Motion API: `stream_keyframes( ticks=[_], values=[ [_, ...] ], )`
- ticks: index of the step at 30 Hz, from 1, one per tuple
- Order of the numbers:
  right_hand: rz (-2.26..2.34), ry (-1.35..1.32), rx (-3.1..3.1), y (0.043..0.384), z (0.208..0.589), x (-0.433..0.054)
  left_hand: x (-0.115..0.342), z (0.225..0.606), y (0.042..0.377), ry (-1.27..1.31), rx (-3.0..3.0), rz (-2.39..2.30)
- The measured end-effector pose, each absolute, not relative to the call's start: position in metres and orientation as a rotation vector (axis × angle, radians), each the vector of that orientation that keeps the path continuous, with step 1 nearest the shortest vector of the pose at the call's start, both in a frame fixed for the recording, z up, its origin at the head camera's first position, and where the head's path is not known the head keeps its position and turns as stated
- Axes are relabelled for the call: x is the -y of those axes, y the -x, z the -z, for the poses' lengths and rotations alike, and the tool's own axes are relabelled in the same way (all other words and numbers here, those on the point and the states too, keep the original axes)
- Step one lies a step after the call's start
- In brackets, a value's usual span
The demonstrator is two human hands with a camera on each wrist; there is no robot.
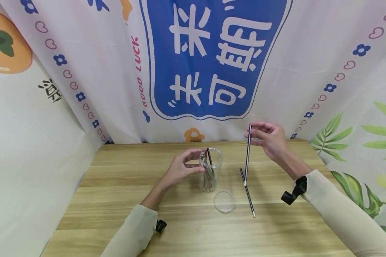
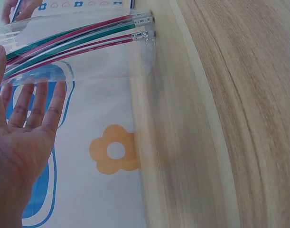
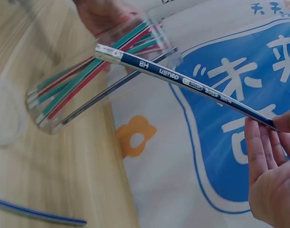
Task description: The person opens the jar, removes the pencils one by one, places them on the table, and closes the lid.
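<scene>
My left hand grips a clear plastic cup from the left side, thumb in front and fingers behind. Several pencils, red, green and dark, lean inside it with their eraser ends at the bottom. At the right, my right hand pinches a dark blue pencil near its upper tip between thumb and fingers. Its silver and white eraser end points down. A second dark pencil lies flat on the table, partly behind the held one in the head view.
A round clear lid lies on the wooden table, just in front of the cup. Behind the table's far edge hangs a printed curtain, with more printed cloth on both sides.
</scene>
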State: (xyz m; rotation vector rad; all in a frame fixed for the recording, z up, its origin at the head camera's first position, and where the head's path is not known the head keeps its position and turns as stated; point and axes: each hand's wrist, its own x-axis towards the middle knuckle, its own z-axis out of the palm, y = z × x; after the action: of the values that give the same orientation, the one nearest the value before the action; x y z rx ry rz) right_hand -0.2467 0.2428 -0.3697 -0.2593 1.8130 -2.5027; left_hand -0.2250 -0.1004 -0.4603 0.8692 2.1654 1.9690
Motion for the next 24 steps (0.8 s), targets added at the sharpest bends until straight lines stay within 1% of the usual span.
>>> stream_keyframes(
  ticks=[9,24],
  values=[
    [2.301,0.156,-1.984,0.244,0.394,-0.254,0.100,0.461,0.225,-0.873,-2.165,-1.971],
    [2.006,0.085,-2.199,0.238,0.439,-0.268,0.100,0.461,0.225,-0.900,-2.149,-1.987]
  ],
)
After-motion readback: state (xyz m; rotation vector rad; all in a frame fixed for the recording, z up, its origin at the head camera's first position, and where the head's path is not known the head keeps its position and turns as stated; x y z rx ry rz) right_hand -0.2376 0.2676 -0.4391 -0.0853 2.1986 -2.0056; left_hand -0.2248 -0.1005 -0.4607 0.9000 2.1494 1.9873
